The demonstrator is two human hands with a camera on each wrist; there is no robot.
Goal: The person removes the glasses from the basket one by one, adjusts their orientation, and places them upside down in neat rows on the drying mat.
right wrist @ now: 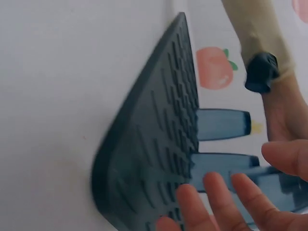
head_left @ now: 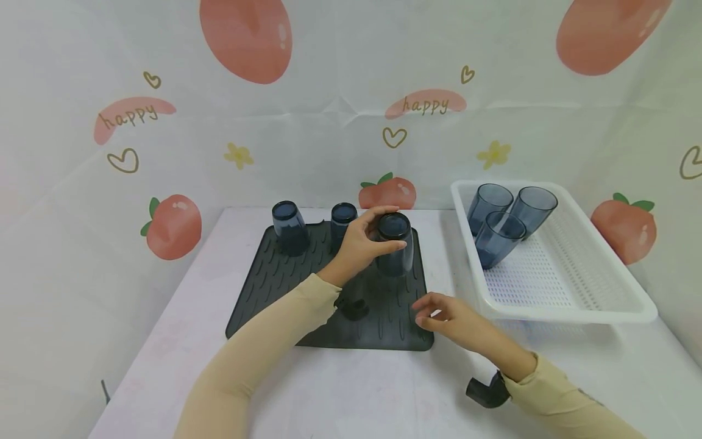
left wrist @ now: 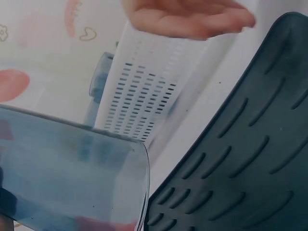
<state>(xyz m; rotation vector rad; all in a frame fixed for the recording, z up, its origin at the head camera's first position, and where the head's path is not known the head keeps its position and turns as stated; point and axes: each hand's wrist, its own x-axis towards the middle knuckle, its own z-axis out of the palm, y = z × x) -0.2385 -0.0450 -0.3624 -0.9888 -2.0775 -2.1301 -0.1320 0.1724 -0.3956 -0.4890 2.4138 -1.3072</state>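
My left hand [head_left: 358, 249] grips a blue-tinted drinking glass [head_left: 396, 261] near its base, thumb on one side and fingers on the other. That glass is upside down over the back right of a dark ridged drying mat [head_left: 263, 299]; whether its rim touches the mat I cannot tell. Two more glasses stand inverted along the mat's back, one at the left [head_left: 289, 228] and another [head_left: 341, 222] partly hidden by my left hand. Holding nothing, my right hand [head_left: 452, 320] hovers by the mat's right edge with loosely bent fingers.
To the right is a white perforated basket [head_left: 576, 314] with three upright or leaning blue glasses [head_left: 499, 235] at its back left. A patterned cloth [head_left: 329, 134] hangs behind the white table [head_left: 351, 396]. Black wrist cameras sit on both sleeves.
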